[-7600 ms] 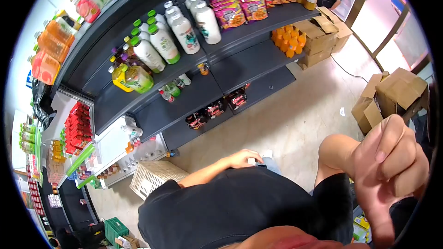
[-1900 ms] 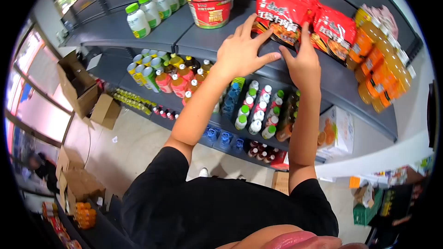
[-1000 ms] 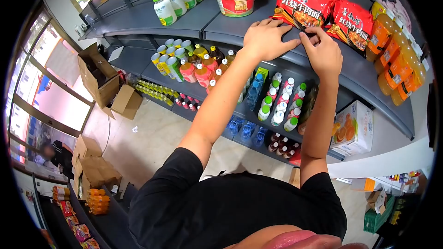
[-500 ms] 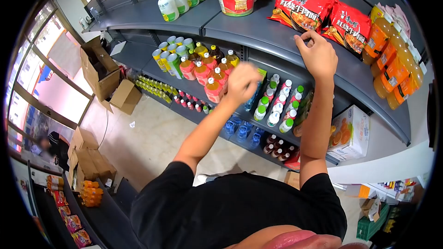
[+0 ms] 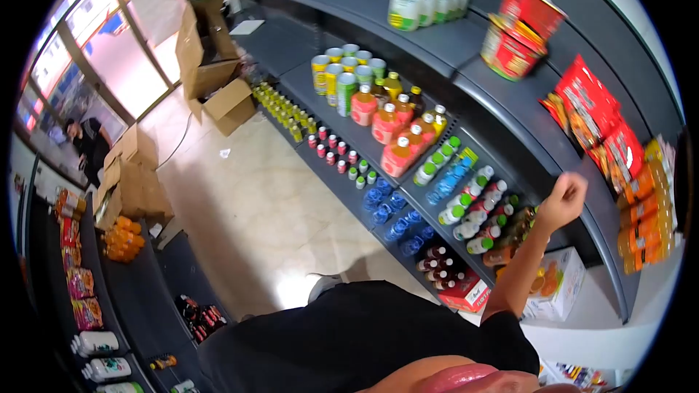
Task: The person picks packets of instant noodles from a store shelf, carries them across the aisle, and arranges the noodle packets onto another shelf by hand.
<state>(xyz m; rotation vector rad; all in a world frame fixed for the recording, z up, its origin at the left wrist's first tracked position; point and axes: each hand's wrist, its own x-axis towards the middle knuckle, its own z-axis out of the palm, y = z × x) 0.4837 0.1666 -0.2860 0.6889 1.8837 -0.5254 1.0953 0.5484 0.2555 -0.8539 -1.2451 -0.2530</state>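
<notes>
My right hand (image 5: 566,200) is raised in front of the upper shelf's edge, its fingers curled closed, and no object shows in it. Nearest to it are the red instant noodle packets (image 5: 585,107) on that shelf, a short way off. Large orange juice bottles (image 5: 644,207) stand to their right. Stacked noodle bowls (image 5: 512,52) and a row of white bottles with green caps (image 5: 405,4) stand further left on the same shelf. My left hand is out of view.
Lower shelves hold cans (image 5: 346,91), peach-coloured bottles (image 5: 397,156) and several rows of capped drinks. An orange-printed box (image 5: 564,295) stands below my right arm. Opened cardboard boxes (image 5: 227,105) sit on the floor (image 5: 240,196). A person (image 5: 89,147) is near the glass doors.
My view has turned left, so the shelves appear further right. My left hand has left view. My right hand has moved away from the noodle packets, and its fingers are more curled.
</notes>
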